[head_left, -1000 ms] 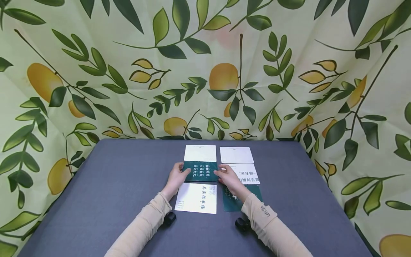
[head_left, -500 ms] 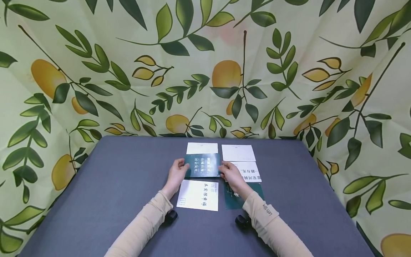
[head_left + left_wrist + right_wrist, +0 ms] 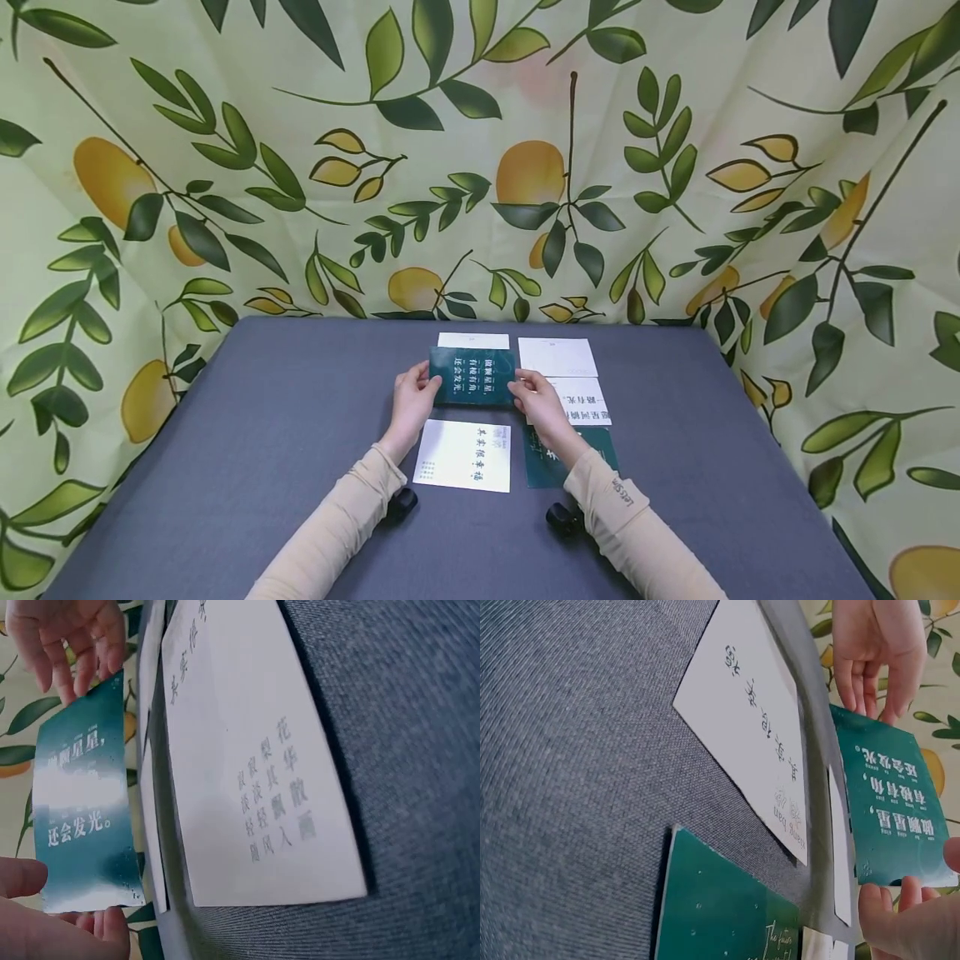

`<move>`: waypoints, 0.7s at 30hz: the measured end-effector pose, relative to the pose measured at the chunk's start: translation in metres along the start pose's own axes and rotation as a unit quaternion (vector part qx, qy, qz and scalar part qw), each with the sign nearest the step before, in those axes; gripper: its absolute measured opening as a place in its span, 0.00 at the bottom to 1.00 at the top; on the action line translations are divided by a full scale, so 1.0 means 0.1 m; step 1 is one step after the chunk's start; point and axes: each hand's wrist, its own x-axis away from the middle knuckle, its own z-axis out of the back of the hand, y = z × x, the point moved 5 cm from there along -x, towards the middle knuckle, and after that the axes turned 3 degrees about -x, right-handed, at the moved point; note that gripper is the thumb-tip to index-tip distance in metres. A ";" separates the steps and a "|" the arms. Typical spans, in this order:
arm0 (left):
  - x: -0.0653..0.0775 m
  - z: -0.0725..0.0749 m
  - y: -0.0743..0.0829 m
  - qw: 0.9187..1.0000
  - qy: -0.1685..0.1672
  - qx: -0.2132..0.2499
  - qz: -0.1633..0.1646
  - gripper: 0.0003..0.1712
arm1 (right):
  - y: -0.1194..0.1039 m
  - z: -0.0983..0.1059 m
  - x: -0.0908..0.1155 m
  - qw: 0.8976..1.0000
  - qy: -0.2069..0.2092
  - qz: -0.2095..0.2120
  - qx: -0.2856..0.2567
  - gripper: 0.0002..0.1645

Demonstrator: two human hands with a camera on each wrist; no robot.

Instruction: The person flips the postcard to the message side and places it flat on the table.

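Observation:
A dark green card (image 3: 472, 377) printed with white Chinese characters is held up above the table, its far edge raised. My left hand (image 3: 408, 404) pinches its left edge and my right hand (image 3: 542, 410) its right edge, thumbs on the printed face. In the left wrist view the green card (image 3: 82, 802) catches a white glare. The right wrist view shows the printed face of the green card (image 3: 892, 795), fingers at both short ends. Nearer the person, a white card (image 3: 462, 456) with dark characters lies flat on the table.
Behind the held card lies a white card (image 3: 472, 340), partly covered. To the right are a plain white card (image 3: 557, 357), a white lettered card (image 3: 592, 402) and another green card (image 3: 540, 471), partly under the right arm. A leaf-patterned cloth (image 3: 450, 208) hangs behind the grey-blue table (image 3: 300, 433).
Both hands have lifted the green card from among the other cards and moved it slightly away from the person. It now covers more of the white card behind. The other cards stay put.

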 end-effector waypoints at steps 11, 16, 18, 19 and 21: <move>0.00 -0.01 0.01 0.999 0.005 0.016 -0.038 0.28 | -0.01 0.00 0.03 1.000 0.006 0.002 0.018 0.33; -0.01 0.00 -0.02 0.998 0.015 0.046 -0.039 0.31 | -0.01 0.03 0.02 1.000 0.026 -0.001 -0.008 0.34; -0.02 0.01 -0.03 0.997 0.024 0.054 -0.040 0.29 | -0.01 0.04 0.02 0.999 0.031 0.004 -0.016 0.33; -0.02 0.02 -0.04 0.997 0.029 0.055 -0.041 0.28 | -0.02 0.04 0.03 0.999 0.031 0.008 -0.014 0.32; -0.02 0.02 -0.05 0.997 0.033 0.052 -0.039 0.24 | -0.01 0.04 0.03 0.999 0.031 0.007 -0.009 0.30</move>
